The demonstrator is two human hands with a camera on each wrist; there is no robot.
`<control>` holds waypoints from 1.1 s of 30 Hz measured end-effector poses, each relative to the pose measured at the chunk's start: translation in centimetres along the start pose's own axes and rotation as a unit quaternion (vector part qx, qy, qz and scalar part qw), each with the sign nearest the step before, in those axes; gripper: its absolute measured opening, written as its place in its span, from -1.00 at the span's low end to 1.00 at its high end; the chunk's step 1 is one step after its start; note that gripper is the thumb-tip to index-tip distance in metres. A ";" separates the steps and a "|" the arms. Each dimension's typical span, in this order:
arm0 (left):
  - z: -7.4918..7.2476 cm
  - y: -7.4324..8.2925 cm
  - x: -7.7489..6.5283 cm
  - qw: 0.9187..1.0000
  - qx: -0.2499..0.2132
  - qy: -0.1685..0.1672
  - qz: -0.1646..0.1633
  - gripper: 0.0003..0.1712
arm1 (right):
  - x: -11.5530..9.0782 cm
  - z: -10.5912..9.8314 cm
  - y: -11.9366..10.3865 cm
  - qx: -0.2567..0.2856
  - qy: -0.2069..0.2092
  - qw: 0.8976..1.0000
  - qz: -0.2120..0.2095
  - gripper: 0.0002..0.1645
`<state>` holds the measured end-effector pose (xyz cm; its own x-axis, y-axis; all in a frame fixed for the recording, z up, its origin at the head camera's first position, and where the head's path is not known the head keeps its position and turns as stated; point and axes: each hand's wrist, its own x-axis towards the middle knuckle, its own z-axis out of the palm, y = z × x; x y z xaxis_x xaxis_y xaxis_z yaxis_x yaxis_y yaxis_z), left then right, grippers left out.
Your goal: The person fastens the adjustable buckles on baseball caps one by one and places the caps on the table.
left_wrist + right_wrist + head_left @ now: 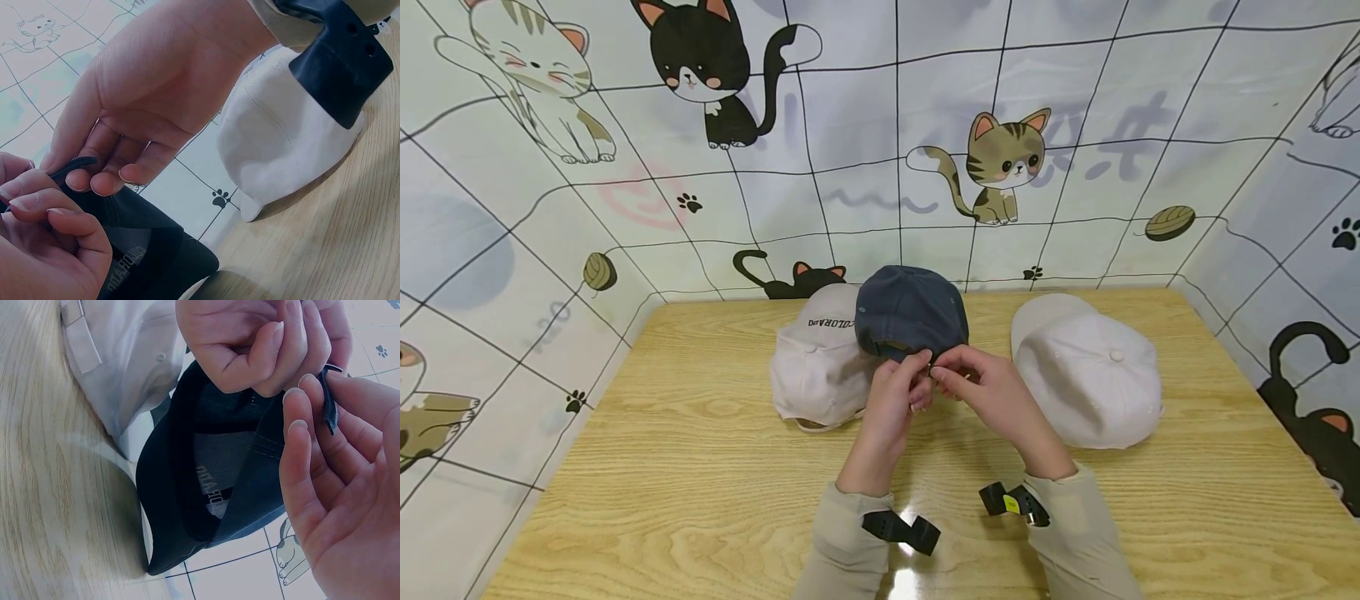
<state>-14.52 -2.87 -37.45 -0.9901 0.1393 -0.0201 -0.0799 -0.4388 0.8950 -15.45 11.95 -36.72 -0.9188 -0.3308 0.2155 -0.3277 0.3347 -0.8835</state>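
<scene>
A dark blue baseball cap (912,308) is at the middle back, its rear opening facing me. My left hand (895,392) and right hand (988,387) meet at the back of it, thumbs and fingertips close together. In the right wrist view, the right hand (356,487) pinches the dark end of the cap's strap (330,409) between thumb and fingers. Beside it the left hand (262,347) has curled fingers at the same strap, partly covering it. The strap end (80,162) also shows in the left wrist view. Pale lettering is visible inside the cap.
A pale cap (820,383) marked COLORADO stands left of the blue cap, which overlaps it in the head view. Another white cap (1105,383) rests to the right, near the right forearm. All are on a wooden table (685,500) before a cat-print backdrop (865,142).
</scene>
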 end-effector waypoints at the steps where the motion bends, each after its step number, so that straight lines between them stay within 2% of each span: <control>1: 0.0 0.0 0.0 1.000 0.000 0.000 0.000 -0.45 | 0.0 0.0 0.0 0.000 -0.001 1.000 0.001 -0.81; 21: -0.1 -0.2 0.3 1.000 0.002 -0.005 0.007 -0.47 | 0.2 0.0 0.1 0.000 -0.005 1.000 0.005 -0.80; 33: -0.1 -0.3 0.3 1.000 0.003 0.002 0.001 -0.46 | 0.3 0.1 0.2 0.009 -0.008 1.000 0.015 -0.79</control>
<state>-14.78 -2.78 -37.74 -0.9907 0.1344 -0.0212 -0.0780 -0.4332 0.8979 -15.74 11.84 -36.94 -0.9246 -0.3349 0.1813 -0.2951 0.3289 -0.8971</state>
